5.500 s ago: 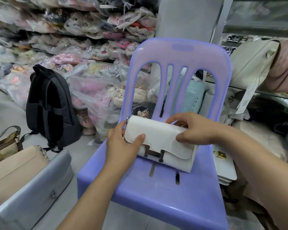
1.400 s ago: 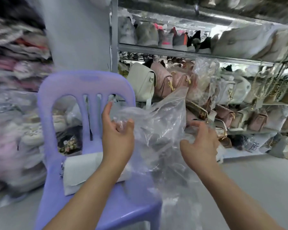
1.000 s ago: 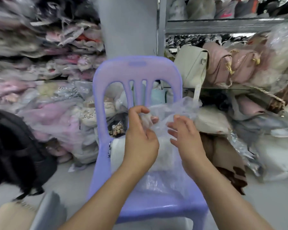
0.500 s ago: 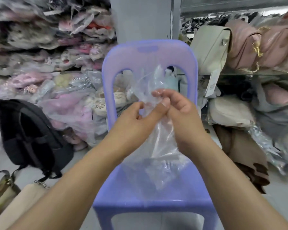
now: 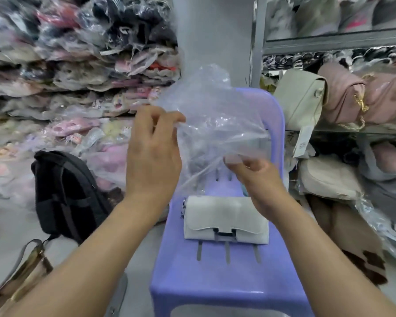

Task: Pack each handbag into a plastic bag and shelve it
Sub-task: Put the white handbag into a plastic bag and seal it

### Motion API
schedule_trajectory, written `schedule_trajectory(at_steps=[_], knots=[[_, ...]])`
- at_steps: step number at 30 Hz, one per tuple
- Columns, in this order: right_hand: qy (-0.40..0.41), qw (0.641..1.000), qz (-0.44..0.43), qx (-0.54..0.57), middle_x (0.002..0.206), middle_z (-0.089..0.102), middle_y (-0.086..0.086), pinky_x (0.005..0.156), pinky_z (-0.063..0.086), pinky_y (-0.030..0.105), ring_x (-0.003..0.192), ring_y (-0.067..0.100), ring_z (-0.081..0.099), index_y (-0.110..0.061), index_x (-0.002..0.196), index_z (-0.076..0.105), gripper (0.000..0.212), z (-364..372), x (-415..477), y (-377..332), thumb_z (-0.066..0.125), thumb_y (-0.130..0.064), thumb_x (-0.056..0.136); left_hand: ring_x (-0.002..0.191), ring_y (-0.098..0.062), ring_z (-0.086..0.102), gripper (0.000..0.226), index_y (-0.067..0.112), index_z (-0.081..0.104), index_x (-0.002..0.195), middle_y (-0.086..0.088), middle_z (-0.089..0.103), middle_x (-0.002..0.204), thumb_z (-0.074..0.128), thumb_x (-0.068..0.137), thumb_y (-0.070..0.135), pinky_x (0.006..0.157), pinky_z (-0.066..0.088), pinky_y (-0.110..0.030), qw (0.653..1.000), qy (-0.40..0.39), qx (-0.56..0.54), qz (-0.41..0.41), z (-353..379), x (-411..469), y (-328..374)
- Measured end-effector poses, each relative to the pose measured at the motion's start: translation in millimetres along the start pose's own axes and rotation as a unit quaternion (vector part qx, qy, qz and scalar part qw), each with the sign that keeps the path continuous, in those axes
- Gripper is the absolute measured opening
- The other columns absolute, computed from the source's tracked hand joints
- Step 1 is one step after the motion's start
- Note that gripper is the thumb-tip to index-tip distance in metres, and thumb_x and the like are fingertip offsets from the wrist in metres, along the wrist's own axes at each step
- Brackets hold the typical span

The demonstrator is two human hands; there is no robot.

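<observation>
Standing at the purple chair (image 5: pixel 215 282), the person opens a plastic bag (image 5: pixel 215 124) above its seat. Left hand (image 5: pixel 153 154) and right hand (image 5: pixel 258 177) each pinch one edge. The white handbag (image 5: pixel 225 221) lies on the seat, below the bag; next it must be slid inside.

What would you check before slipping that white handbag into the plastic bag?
1. Plastic bag gripped by both hands, left hand and right hand: ok.
2. Bag mouth spread wide enough: cannot tell, the film is crumpled.
3. White handbag within reach on the purple chair: ok.
4. Handbag flap closed: ok.
5. A hand free to lift the handbag: not ok, both hold the bag.
6. Room on the shelf: cannot tell.
</observation>
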State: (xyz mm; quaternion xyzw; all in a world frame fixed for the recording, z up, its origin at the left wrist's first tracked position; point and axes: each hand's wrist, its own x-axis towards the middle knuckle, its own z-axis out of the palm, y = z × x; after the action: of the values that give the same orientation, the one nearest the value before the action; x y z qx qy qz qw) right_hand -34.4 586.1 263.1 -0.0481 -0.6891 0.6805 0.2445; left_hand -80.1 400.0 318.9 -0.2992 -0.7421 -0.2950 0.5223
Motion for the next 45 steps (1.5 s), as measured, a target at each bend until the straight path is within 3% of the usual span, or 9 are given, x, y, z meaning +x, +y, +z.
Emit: schedule_trajectory(at_steps=[2, 4, 8, 14, 21, 31, 36, 40, 45], knots=[[-0.101, 0.968, 0.019, -0.231, 0.122, 0.057, -0.025, 0.094, 0.045, 0.014, 0.112, -0.018, 0.051, -0.043, 0.124, 0.056, 0.058, -22.1, 0.1, 20.2, 0.089, -0.04, 0.076, 0.093, -0.031, 0.056, 0.033, 0.005, 0.068, 0.115, -0.014, 0.057, 0.107, 0.062, 0.086, -0.011, 0.066, 0.038, -0.032, 0.991, -0.116, 0.057, -0.042, 8.9, -24.6, -18.8], [-0.113, 0.896, 0.056, -0.426, 0.149, 0.038, -0.008, 0.116, 0.035, 0.034, 0.144, 0.012, 0.032, -0.048, 0.148, 0.036, 0.1, -42.8, 2.4, 45.7, 0.092, -0.054, 0.065, 0.101, -0.034, 0.055, 0.033, 0.009, 0.065, 0.123, -0.013, 0.058, 0.111, 0.061, 0.092, -0.001, 0.071, 0.039, -0.036, 0.965, -0.21, 0.099, -0.118, 14.8, -47.4, -35.8], [-0.091, 0.922, 0.134, -0.351, 0.156, 0.036, 0.0, 0.113, 0.039, 0.037, 0.142, 0.024, 0.039, -0.04, 0.161, 0.015, 0.129, -63.8, 0.6, 86.4, 0.096, -0.047, 0.061, 0.096, -0.035, 0.06, 0.031, 0.016, 0.055, 0.13, -0.011, 0.066, 0.101, 0.055, 0.099, 0.019, 0.072, 0.048, -0.042, 0.92, -0.301, 0.111, -0.226, 24.4, -73.2, -50.5], [-0.044, 0.968, 0.095, -0.229, 0.113, 0.066, -0.01, 0.068, 0.049, 0.013, 0.087, -0.001, 0.064, -0.034, 0.129, 0.054, 0.078, -71.8, -8.3, 113.3, 0.097, -0.034, 0.064, 0.085, -0.037, 0.061, 0.02, 0.015, 0.056, 0.095, -0.012, 0.067, 0.088, 0.05, 0.102, 0.032, 0.07, 0.049, -0.041, 0.882, -0.28, 0.077, -0.371, 44.3, -92.8, -75.1], [0.009, 0.988, 0.033, -0.148, 0.096, 0.071, -0.005, 0.065, 0.054, 0.018, 0.079, 0.011, 0.065, -0.029, 0.107, 0.066, 0.043, -86.0, -19.9, 103.0, 0.092, -0.027, 0.072, 0.091, -0.034, 0.062, 0.03, 0.01, 0.07, 0.101, -0.014, 0.068, 0.095, 0.049, 0.103, 0.031, 0.081, 0.049, -0.039, 0.833, -0.253, -0.034, -0.49, 57.9, -120.6, -81.7], [0.051, 0.985, 0.105, 0.131, 0.106, 0.076, -0.001, 0.058, 0.059, 0.037, 0.08, 0.019, 0.075, -0.023, 0.117, 0.063, 0.053, -83.9, -28.1, 81.3, 0.074, -0.048, 0.073, 0.072, -0.017, 0.051, 0.033, 0.021, 0.071, 0.101, -0.001, 0.062, 0.088, 0.039, 0.108, 0.029, 0.063, 0.041, -0.03, 0.825, -0.229, -0.148, -0.495, 53.3, -115.4, -52.0], [0.037, 0.99, 0.108, 0.084, 0.105, 0.074, 0.006, 0.059, 0.06, 0.038, 0.082, 0.025, 0.072, -0.019, 0.11, 0.062, 0.05, -78.5, -31.7, 80.8, 0.076, -0.045, 0.07, 0.112, -0.018, 0.057, 0.033, 0.031, 0.07, 0.1, 0.005, 0.064, 0.118, 0.039, 0.108, 0.037, 0.1, 0.046, -0.036, 0.761, -0.227, -0.251, -0.553, 55.6, -100.6, -37.5], [0.037, 0.995, 0.092, 0.02, 0.101, 0.073, 0.007, 0.056, 0.06, 0.038, 0.075, 0.013, 0.071, -0.016, 0.11, 0.064, 0.052, -79.2, -32.5, 81.5, 0.082, -0.041, 0.068, 0.108, -0.023, 0.064, 0.033, 0.02, 0.07, 0.106, -0.007, 0.072, 0.113, 0.042, 0.106, 0.036, 0.107, 0.046, -0.051, 0.731, -0.157, -0.319, -0.583, 58.0, -84.3, -41.7], [0.034, 0.993, 0.073, -0.082, 0.102, 0.073, 0.005, 0.055, 0.062, 0.042, 0.089, 0.024, 0.072, -0.022, 0.106, 0.066, 0.043, -80.7, -29.6, 90.0, 0.089, -0.038, 0.073, 0.069, -0.01, 0.053, 0.032, 0.021, 0.067, 0.091, 0.003, 0.063, 0.081, 0.041, 0.108, 0.03, 0.059, 0.044, -0.018, 0.837, -0.154, -0.239, -0.468, 55.7, -70.9, -26.0]])
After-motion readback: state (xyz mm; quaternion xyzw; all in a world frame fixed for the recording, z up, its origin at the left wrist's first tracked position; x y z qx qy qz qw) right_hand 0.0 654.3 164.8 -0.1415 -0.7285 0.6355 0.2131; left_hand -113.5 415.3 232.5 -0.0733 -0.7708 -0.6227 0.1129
